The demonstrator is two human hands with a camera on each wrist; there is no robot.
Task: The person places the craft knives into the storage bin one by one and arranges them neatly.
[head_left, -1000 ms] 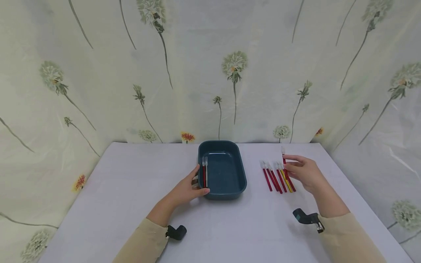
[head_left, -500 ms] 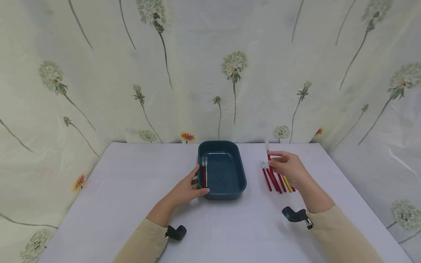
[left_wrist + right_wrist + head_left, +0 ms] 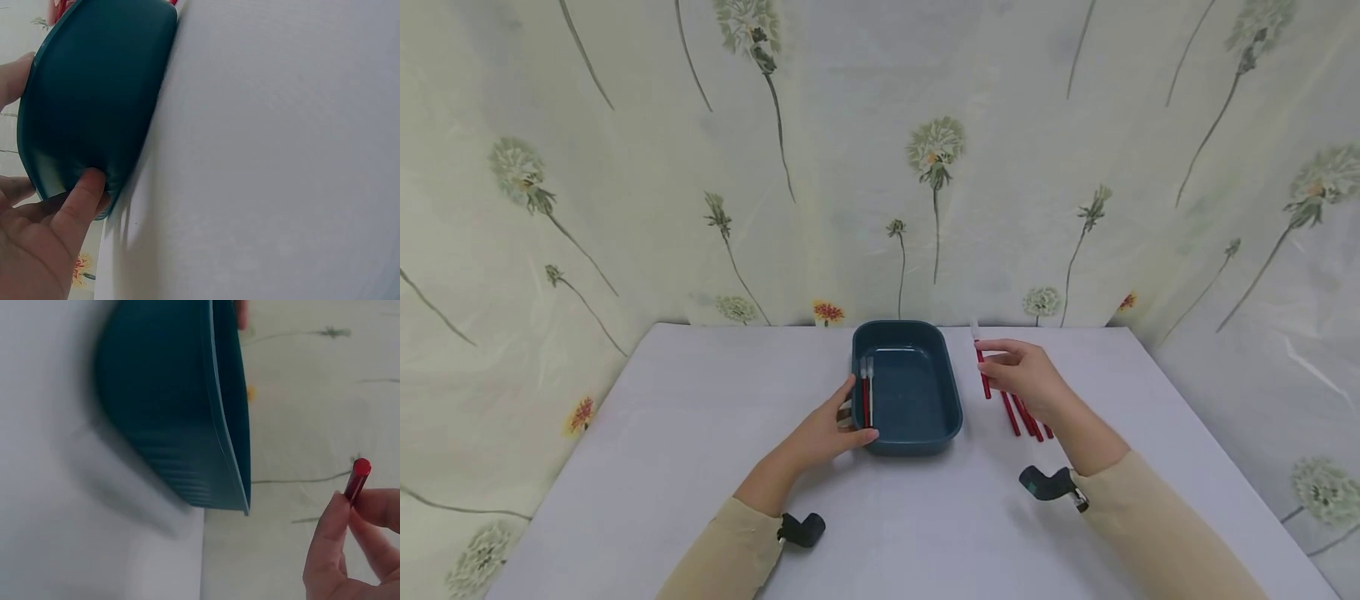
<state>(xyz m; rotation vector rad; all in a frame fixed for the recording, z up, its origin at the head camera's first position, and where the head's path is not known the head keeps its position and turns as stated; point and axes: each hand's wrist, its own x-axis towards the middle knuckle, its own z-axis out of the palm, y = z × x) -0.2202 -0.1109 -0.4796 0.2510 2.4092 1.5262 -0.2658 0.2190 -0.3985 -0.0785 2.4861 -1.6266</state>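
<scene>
A dark teal rectangular basin (image 3: 917, 392) stands on the table. My left hand (image 3: 827, 433) grips its left side, with the thumb over the near left rim; in the left wrist view, fingers (image 3: 81, 200) lie against the outer wall. One red and one white pen (image 3: 871, 392) lie side by side along the basin's left inside. Right of the basin, my right hand (image 3: 1022, 375) pinches a red pen (image 3: 984, 379) with a clear cap, cap end pointing away. In the right wrist view the pen's red end (image 3: 361, 467) sticks out between thumb and fingers.
Several red pens (image 3: 1011, 414) lie on the white table (image 3: 760, 375) under and beside my right hand, which hides part of them. A flower-patterned curtain (image 3: 850, 167) hangs behind the table and along both sides.
My right hand has moved left with the red pen, from above the other pens to nearer the basin. The yellow pen is now hidden behind the hand. My left hand stays still.
</scene>
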